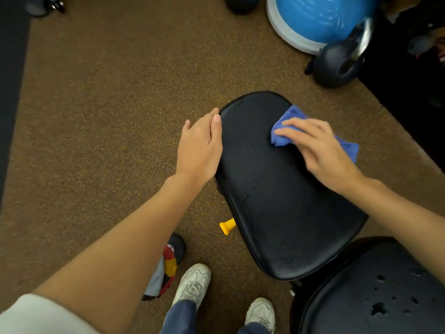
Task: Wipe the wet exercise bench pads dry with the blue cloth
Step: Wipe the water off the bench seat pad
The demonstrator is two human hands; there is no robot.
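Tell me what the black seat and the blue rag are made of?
The seat pad looks like black vinyl or faux leather: smooth, slightly shiny, seamed at the edge, with droplets sitting on top. The blue cloth looks like soft woven fabric, maybe microfiber, bunched into folds under the right hand.

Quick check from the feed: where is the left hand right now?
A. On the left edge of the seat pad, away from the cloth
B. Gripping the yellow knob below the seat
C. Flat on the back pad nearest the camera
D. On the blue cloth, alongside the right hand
A: the left hand rests on the left edge of the seat pad, while the right hand alone presses the blue cloth near the pad's far right.
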